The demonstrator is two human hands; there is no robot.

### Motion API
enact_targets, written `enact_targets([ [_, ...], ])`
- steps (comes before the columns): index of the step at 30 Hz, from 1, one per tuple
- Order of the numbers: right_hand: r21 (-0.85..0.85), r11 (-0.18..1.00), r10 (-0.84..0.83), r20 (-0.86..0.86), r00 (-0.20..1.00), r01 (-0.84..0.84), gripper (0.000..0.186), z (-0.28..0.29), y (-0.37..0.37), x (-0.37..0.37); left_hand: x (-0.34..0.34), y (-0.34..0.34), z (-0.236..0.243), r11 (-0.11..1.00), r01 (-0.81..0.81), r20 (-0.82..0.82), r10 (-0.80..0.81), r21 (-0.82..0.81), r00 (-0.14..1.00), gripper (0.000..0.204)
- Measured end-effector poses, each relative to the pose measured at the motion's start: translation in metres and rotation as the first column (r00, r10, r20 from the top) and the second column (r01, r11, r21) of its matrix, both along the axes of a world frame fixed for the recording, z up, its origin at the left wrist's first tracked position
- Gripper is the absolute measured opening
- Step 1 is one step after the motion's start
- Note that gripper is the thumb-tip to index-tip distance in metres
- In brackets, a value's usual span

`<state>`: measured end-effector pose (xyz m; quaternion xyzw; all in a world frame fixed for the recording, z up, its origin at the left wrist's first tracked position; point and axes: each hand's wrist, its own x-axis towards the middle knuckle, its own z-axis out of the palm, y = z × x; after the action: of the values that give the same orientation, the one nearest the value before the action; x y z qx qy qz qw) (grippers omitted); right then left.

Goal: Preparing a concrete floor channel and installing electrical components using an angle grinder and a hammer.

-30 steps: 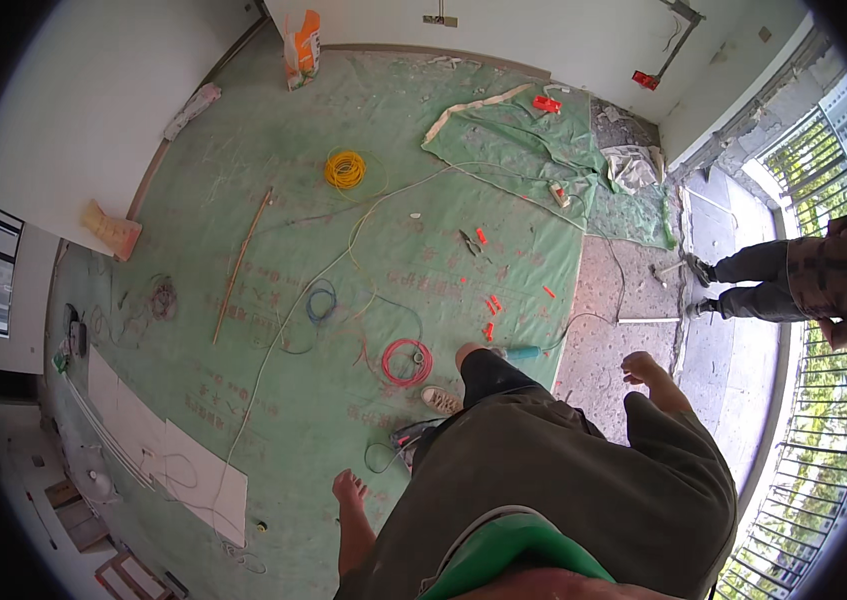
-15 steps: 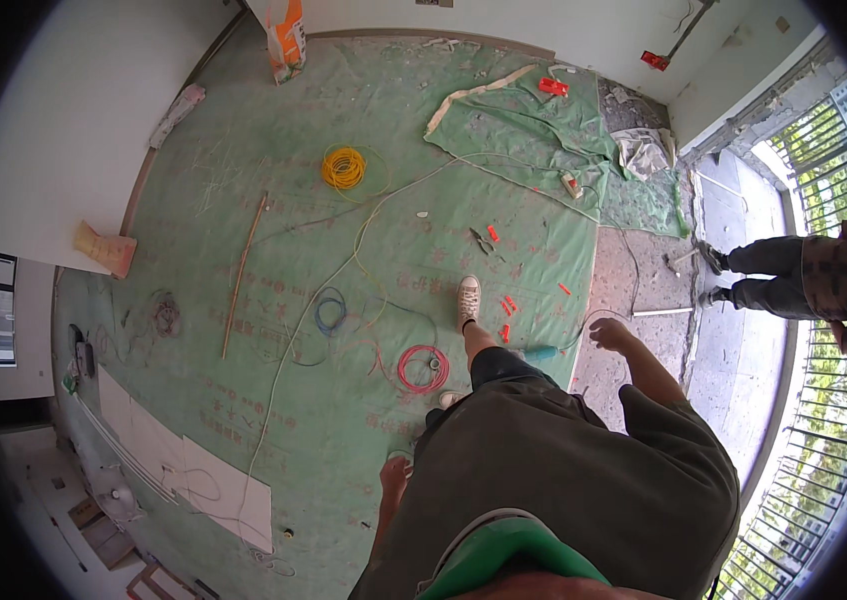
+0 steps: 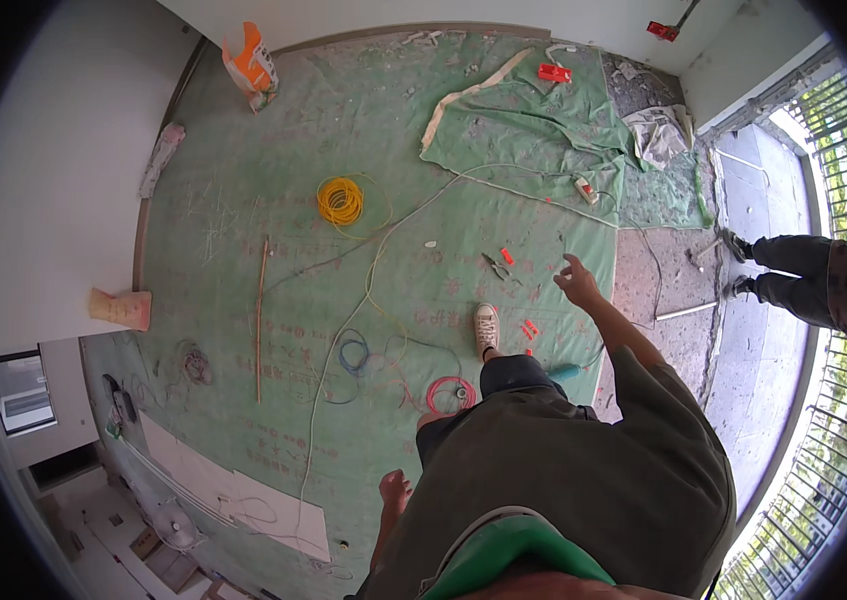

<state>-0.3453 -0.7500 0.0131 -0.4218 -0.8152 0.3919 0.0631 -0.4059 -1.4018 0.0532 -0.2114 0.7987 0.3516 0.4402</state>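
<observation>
My right hand (image 3: pixel 577 283) reaches forward over the green floor sheet (image 3: pixel 533 210), fingers apart, with nothing visible in it. Pliers (image 3: pixel 494 267) and a small red piece (image 3: pixel 507 256) lie on the sheet to its left. Low beside my body hangs my left hand (image 3: pixel 395 490), its fingers loosely bent and slightly apart; nothing shows in it. More small red pieces (image 3: pixel 529 329) lie by my shoe (image 3: pixel 486 328). A teal tube-like thing (image 3: pixel 564 372) rests nearer my right side, and a coil of red wire (image 3: pixel 450 394) lies left of my legs.
Yellow (image 3: pixel 340 201) and blue (image 3: pixel 353 353) wire coils lie on the sheet. A pale cable (image 3: pixel 343 325) crosses it. Bunched green sheeting (image 3: pixel 533 120) lies far ahead. Another person's legs (image 3: pixel 788 270) stand at the right, near railings (image 3: pixel 803 470). White boards (image 3: pixel 273 505) lie left.
My right hand has swung forward and left, over the sheet. My left hand has lowered slightly. The view has shifted, so floor items sit farther right and mostly lower.
</observation>
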Motion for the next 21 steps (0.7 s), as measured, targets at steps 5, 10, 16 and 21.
enact_targets([
  [5, -0.259, 0.911, -0.236, 0.309, 0.922, 0.32, 0.057, -0.04, 0.015, 0.064, -0.079, 0.054, -0.019, 0.719, 0.661, -0.04, -0.683, -0.216, 0.73, 0.033],
  [10, -0.246, 0.838, -0.398, 0.334, 0.854, 0.487, 0.058, -0.052, 0.0, 0.127, -0.155, 0.114, -0.005, 0.534, 0.817, -0.26, -0.839, -0.217, 0.479, 0.033],
  [16, -0.43, 0.612, -0.599, 0.295, 0.744, 0.663, 0.052, -0.026, 0.009, 0.154, -0.237, 0.154, -0.009, 0.708, 0.706, -0.191, -0.689, 0.032, 0.699, 0.031],
  [21, -0.435, 0.504, -0.696, 0.307, 0.649, 0.746, 0.048, -0.018, 0.026, 0.122, -0.311, 0.19, -0.052, 0.111, 0.926, -0.212, -0.977, -0.361, 0.034, 0.03],
])
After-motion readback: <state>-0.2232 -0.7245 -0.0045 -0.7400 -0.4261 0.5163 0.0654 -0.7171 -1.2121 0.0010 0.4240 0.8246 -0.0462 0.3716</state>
